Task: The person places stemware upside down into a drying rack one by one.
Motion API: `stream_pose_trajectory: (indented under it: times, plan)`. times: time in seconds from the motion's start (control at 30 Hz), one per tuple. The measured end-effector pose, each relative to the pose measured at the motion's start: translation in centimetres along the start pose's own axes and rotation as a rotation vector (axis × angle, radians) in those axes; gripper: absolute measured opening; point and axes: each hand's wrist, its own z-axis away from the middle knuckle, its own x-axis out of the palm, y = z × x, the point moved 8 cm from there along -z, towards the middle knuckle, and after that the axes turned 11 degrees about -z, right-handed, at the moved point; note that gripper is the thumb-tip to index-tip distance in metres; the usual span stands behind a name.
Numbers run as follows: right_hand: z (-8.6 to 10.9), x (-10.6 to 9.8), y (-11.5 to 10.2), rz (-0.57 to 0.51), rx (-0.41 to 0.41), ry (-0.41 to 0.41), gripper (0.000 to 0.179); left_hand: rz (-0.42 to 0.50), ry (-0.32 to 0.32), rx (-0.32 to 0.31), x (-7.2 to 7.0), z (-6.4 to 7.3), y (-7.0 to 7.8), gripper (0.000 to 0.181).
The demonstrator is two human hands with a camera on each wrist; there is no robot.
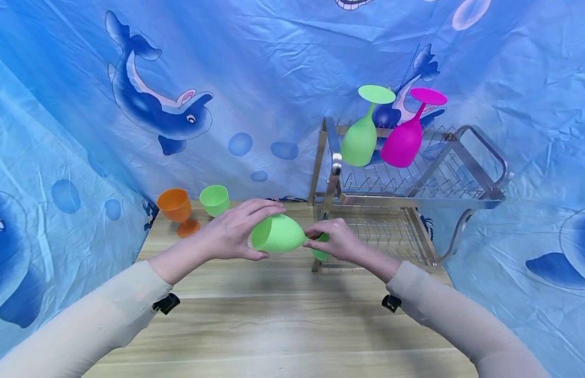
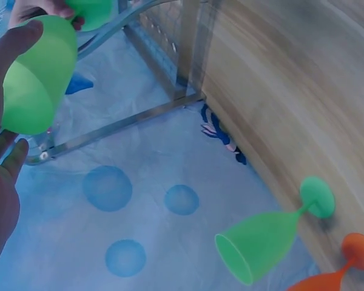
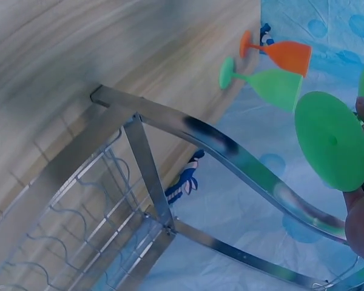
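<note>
Both hands hold one light green plastic goblet (image 1: 285, 236), tipped on its side above the table, its mouth toward the left and its foot toward the right. My left hand (image 1: 238, 228) grips the bowl, thumb below and fingers above in the head view. At the other end, the right hand (image 1: 340, 241) pinches the thin stem close to the bowl. The goblet's round foot (image 3: 332, 140) faces the right wrist camera; in the head view the right fingers partly hide it. The left wrist view shows the bowl (image 2: 45, 73) between thumb and fingers.
A two-tier metal dish rack (image 1: 422, 202) stands at the right. On its upper tier a green goblet (image 1: 360, 142) and a magenta goblet (image 1: 403, 144) lean upside down. Upright at the table's back left are an orange goblet (image 1: 174, 206) and another green goblet (image 1: 215, 199).
</note>
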Motion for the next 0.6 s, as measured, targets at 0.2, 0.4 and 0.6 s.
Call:
stream_pose_trajectory:
  times: [0.2, 0.4, 0.6]
  plan:
    - [-0.3, -0.5, -0.3, -0.011, -0.001, -0.056, 0.023, 0.039, 0.026, -0.040, 0.5, 0.5, -0.3, 0.094]
    - [-0.4, -1.3, -1.2, 0.056, -0.014, -0.088, 0.028, 0.063, 0.042, -0.093, 1.0, 1.0, -0.8, 0.093]
    - [0.5, -3.5, -3.4, 0.118, -0.042, 0.042, 0.052, 0.127, 0.025, -0.221, 1.4, 2.2, -1.8, 0.090]
